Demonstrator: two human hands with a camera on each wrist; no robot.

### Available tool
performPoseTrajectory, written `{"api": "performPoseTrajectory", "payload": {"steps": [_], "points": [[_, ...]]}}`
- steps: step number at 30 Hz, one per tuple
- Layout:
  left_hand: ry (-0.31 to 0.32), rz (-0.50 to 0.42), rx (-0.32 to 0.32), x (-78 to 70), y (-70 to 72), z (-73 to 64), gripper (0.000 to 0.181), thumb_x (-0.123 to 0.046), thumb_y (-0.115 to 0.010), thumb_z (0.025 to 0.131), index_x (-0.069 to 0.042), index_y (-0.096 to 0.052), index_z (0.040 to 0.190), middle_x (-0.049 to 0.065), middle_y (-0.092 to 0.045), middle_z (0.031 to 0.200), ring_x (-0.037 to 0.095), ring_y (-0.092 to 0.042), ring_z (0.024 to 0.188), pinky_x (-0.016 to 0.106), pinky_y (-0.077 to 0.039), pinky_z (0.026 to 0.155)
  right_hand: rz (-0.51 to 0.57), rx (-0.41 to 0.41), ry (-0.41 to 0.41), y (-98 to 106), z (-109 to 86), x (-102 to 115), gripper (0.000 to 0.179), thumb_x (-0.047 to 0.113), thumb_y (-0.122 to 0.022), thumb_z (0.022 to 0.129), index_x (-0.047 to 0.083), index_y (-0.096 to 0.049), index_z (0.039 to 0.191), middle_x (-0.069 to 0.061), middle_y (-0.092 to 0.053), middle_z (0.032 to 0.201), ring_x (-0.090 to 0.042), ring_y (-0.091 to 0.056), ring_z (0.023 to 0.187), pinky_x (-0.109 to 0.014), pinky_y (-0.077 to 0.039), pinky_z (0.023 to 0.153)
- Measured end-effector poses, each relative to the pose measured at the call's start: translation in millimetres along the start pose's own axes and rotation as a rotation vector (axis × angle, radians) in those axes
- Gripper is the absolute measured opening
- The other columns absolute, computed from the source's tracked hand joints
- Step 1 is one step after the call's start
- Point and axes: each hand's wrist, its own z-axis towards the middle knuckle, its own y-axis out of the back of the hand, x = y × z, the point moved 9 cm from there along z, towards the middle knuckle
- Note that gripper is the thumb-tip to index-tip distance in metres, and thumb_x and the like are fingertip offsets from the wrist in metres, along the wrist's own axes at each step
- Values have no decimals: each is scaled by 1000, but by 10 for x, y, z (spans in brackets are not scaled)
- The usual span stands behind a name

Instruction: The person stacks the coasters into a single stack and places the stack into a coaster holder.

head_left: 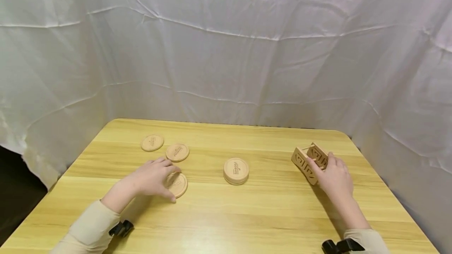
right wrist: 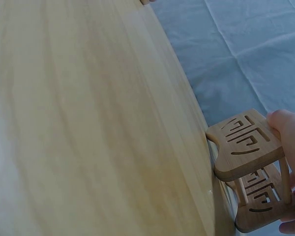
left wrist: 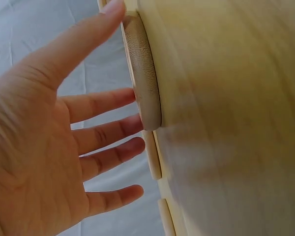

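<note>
My left hand (head_left: 152, 178) reaches over a round wooden coaster (head_left: 179, 185), its thumb and fingers spread about the near side. In the left wrist view the fingers are fairly straight, with tips right at the edge of that coaster (left wrist: 146, 83), which lies flat on the table. At the right, my right hand (head_left: 337, 177) grips a wooden coaster holder (head_left: 303, 164) with cut-out side panels joined by thin rods. The right wrist view shows the holder (right wrist: 246, 142) with thumb and fingers at its end; no coaster sits between its panels.
Two more coasters lie singly farther back on the left, one (head_left: 177, 152) nearer and one (head_left: 152, 143) at the far left. A short stack of coasters (head_left: 236, 171) stands mid-table. White cloth (head_left: 226, 58) hangs behind the wooden table (head_left: 247, 222) and at its sides.
</note>
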Motion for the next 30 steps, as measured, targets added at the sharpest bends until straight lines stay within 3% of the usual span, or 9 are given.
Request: {"api": "performPoseTrajectory", "payload": {"steps": [12, 30], "points": [[18, -24, 58, -1, -16, -18, 89, -53, -87, 57, -14, -59, 132, 8, -58, 131, 29, -50, 119, 60, -41, 101, 6, 20, -29, -10, -3, -24, 101, 70, -37, 92, -12, -22, 148, -44, -33, 140, -58, -34, 126, -69, -33, 102], [-7, -27, 31, -33, 16, -22, 85, -52, -83, 60, -11, -59, 131, 5, -59, 123, 22, -52, 110, 52, -46, 97, -8, 23, -13, 5, -4, 6, 100, 69, -36, 93, -13, -22, 148, -44, -33, 140, -59, -34, 126, -70, -33, 102]]}}
